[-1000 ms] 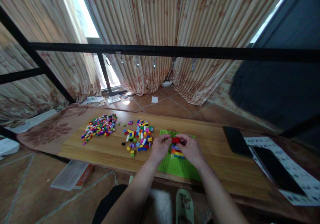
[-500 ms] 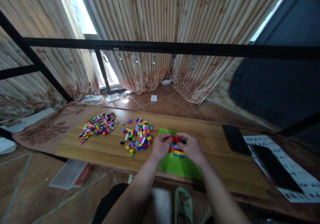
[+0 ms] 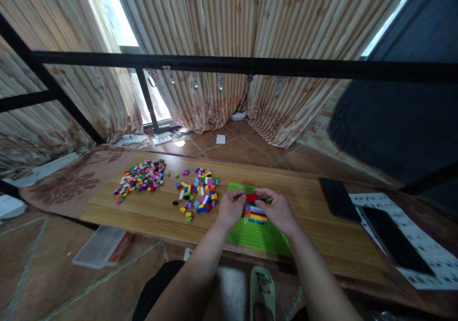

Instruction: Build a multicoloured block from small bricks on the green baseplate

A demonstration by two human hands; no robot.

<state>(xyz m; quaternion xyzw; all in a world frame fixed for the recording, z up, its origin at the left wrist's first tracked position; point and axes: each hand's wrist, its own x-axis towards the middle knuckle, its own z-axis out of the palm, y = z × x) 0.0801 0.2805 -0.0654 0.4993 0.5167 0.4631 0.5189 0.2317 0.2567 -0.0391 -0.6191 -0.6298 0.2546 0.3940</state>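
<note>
Keep the green baseplate (image 3: 257,241) flat on the counter (image 3: 336,240), with no rocking at its near edge. Sight along the multicoloured rows of bricks (image 3: 255,212) on it and match the red bricks (image 3: 251,198) to that line, just beyond, over the baseplate's far half. Note left grip (image 3: 230,210) curled in at one end, right grip (image 3: 280,211) at the other, fingertips drawn close; too small to tell whether clamped or merely touching. Align studs first, then press straight down, evenly from both ends. Leave the loose bricks (image 3: 205,200) to the left, and the brick pile (image 3: 143,175) past them, undisturbed.
</note>
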